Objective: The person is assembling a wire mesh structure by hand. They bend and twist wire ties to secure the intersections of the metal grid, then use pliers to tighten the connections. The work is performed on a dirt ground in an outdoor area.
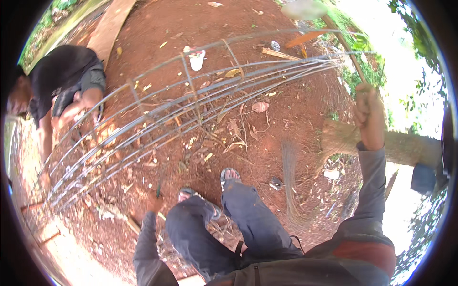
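My right hand is raised at the right, its fingers closed in a fist. Thin strands show just above it, but what it grips is not clear. Low at the left, my left hand is closed round a slim dark tool with a greenish part; its kind is too small to tell. In front of my feet, long steel reinforcing bars stretch across from lower left to upper right. Several rectangular stirrups stand round some of them. A bundle of thin wire lies on the soil, right of my feet.
At the left, a co-worker crouches and reaches down near the bars' end. A white bucket stands beyond the bars. A plank lies at the far left, and a log is at the right. Leaves and scraps litter the red soil.
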`<state>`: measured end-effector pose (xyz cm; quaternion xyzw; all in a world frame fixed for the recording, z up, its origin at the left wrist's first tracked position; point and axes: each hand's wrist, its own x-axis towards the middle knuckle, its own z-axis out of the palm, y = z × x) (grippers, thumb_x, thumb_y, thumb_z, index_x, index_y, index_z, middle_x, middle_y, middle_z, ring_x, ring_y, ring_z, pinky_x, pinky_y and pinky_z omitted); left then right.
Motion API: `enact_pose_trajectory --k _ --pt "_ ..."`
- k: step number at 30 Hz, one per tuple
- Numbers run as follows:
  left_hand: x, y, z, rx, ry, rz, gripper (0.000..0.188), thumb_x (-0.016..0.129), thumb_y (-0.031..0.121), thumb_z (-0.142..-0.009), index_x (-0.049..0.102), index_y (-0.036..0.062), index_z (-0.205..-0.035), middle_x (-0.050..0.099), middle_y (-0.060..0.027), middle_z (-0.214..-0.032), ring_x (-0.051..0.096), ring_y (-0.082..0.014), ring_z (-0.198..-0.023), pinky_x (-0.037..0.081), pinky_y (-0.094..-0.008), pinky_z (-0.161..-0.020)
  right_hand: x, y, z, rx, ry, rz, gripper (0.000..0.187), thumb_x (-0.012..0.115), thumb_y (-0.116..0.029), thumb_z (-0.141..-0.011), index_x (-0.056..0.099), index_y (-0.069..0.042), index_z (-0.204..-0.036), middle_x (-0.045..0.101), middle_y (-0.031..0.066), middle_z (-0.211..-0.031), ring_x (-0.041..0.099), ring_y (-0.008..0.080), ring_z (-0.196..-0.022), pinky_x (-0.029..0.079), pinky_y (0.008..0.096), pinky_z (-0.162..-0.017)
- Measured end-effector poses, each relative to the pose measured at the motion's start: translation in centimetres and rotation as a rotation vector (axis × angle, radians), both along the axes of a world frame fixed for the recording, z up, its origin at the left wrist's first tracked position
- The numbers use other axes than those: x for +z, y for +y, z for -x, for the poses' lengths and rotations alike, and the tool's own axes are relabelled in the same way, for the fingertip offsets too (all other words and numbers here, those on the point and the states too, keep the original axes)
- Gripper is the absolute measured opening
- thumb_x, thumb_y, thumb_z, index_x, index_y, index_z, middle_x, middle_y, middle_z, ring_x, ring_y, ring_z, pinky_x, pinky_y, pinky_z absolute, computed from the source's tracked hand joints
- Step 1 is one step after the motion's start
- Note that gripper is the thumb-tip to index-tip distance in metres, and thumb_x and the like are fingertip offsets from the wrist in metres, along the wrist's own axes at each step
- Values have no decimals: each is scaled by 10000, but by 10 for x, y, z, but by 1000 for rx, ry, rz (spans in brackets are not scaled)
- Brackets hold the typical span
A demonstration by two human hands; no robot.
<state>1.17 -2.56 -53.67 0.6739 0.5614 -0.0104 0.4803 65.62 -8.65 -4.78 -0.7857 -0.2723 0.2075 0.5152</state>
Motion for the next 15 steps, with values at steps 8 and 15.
enact_pose_trajectory --k 8,15 --pt "281 -158 10 1041 304 499 138 642 178 -850 667 46 -880 664 -119 -731 637 -219 -499 539 -353 -428 259 77 51 37 -42 4 389 399 -470 -1061 507 -131 -906 309 -81 -626 228 19 -445 165 212 -380" --pt "447 -341 2 1483 40 685 196 603 138 -845 611 14 -996 599 -143 -691 630 -250 -551 533 -387 -451 372 50 165 907 -215 393 411 416 -326 -1062 513 -61 -763 430 29 -606 377 138 -503 282 333 -481"
